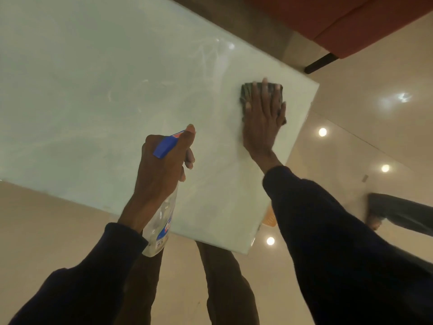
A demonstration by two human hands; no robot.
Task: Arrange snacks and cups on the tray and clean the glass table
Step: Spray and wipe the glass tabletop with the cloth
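The right hand (pixel 263 123) lies flat, fingers spread, pressing a dark cloth (pixel 246 89) onto the glass table (pixel 93 90) near its far right corner. The left hand (pixel 161 165) grips a spray bottle (pixel 159 228) by the neck, with one finger along the blue nozzle.

The cloth is close to the right edge, so a long wipe could carry it off. Weight pressed near that corner might stress the glass. The tilted bottle could drip on the floor (pixel 46 231). Pale smears (pixel 206 57) cross the far part of the table. A red seat (pixel 351 24) stands just beyond the far edge and may crowd the reach there. No tray, snacks or cups show.
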